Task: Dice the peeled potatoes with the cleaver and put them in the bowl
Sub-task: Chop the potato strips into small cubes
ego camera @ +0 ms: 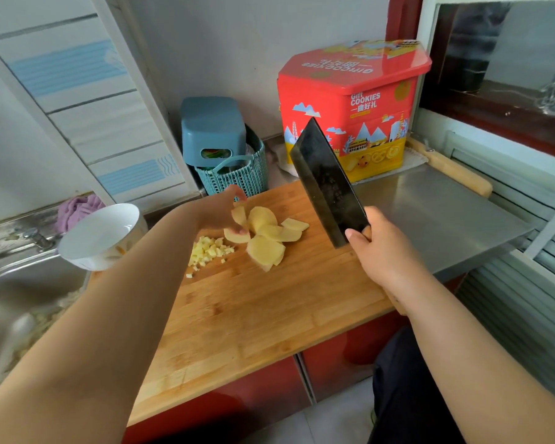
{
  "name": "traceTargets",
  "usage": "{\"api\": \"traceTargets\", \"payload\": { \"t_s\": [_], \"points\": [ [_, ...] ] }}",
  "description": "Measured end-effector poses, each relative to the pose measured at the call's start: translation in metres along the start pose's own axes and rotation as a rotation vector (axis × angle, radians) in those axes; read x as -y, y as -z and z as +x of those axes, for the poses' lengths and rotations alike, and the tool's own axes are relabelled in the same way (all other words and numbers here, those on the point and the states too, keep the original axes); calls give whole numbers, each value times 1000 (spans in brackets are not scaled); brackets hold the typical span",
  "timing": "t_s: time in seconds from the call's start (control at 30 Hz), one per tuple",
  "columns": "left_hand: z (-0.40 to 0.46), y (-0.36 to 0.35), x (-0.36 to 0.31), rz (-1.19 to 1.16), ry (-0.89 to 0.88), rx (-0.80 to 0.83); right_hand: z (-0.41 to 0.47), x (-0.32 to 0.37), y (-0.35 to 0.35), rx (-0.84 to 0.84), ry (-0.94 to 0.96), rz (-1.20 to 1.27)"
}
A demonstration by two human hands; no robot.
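Peeled potato slices (266, 238) lie fanned out on the wooden cutting board (253, 309). A small heap of diced potato (209, 249) sits just left of them. My left hand (220, 211) reaches over the slices and pinches one or two of them at the left end of the pile. My right hand (382, 251) grips the handle of the dark cleaver (326, 182), whose blade is raised above the board, to the right of the slices. A white bowl (100, 237) stands tilted at the board's left edge, by the sink.
A steel sink (20, 299) lies to the left with a purple cloth (77, 209) behind it. A teal basket (237, 174) and a red cookie tin (353, 107) stand behind the board. Steel counter (436, 213) extends to the right.
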State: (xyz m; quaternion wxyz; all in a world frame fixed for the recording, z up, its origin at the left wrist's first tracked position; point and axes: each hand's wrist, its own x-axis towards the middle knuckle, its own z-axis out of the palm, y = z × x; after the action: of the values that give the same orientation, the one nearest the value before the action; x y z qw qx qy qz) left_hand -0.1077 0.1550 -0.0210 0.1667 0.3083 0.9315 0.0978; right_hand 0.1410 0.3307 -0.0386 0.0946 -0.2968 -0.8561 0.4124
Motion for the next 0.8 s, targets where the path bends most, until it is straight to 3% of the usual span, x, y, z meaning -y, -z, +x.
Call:
{"api": "traceTargets", "payload": {
  "t_s": [0.07, 0.13, 0.2, 0.27, 0.37, 0.43, 0.57, 0.8],
  "points": [
    [-8, -4, 2, -196, 6, -177, 1, -1, -1, 0, 6, 3],
    [-18, -7, 1, -662, 43, -346, 1, -1, -2, -4, 7, 7],
    [-35, -6, -3, -1055, 31, -402, 2, -3, -2, -14, 5, 17],
    [-47, -3, -6, -875, -116, -327, 2, -3, -2, -22, 13, 13],
    [-57, -6, -16, -167, -307, 10, 2, -3, -2, -29, 19, -2],
    [-55, -14, -21, 75, -320, 62, 0, -2, -2, -30, 21, -8],
    [-52, -29, -25, 43, -293, -46, -1, -1, -2, -36, 24, -24],
    [-59, -39, -24, -56, -224, -9, -4, 1, -2, -35, 31, -31]
  ]
}}
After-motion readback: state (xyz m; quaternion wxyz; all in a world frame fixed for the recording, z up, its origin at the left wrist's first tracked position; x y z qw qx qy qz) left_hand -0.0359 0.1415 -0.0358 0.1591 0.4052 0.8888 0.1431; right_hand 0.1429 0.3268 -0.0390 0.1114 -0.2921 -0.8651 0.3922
